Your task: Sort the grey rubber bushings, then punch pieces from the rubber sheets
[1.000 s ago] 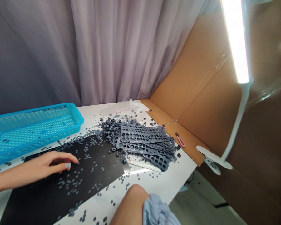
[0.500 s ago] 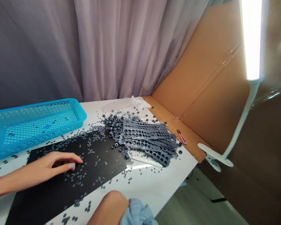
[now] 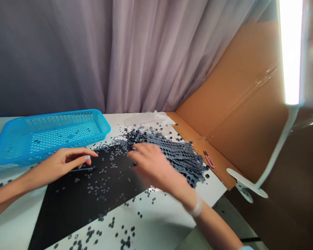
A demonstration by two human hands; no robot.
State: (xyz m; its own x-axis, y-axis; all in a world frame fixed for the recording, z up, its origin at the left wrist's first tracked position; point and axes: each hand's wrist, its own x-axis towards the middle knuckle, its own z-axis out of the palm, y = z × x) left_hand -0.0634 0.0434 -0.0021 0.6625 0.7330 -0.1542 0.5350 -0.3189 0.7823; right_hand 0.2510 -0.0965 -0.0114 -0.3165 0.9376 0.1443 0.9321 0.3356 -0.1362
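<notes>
My left hand (image 3: 67,161) is over the far left part of a black mat (image 3: 75,205), near the blue basket. Its index finger reaches forward and its thumb lies lower, with a gap between them; no held thing is visible. A thin pale line, perhaps a rod, shows just below this hand; I cannot tell what it is. My right hand (image 3: 151,163), blurred by motion, hovers palm down in front of the perforated grey rubber strips (image 3: 177,154). Its visible fingers are loosely apart, and its thumb is hidden. Small dark discs (image 3: 99,189) lie scattered over the mat.
A blue plastic basket (image 3: 104,133) stands at the back left with a few dark bits inside. Behind the strips is a heap of dark rings (image 3: 135,137). Pink-handled snips (image 3: 209,160) lie on cardboard to the right. A clip-on lamp (image 3: 292,69) and cardboard wall (image 3: 237,90) border the right side.
My right hand has come in from the lower right to the strips; before, only a bent limb and blue fabric showed there. My left hand has moved back, closer to the basket. The view has shifted.
</notes>
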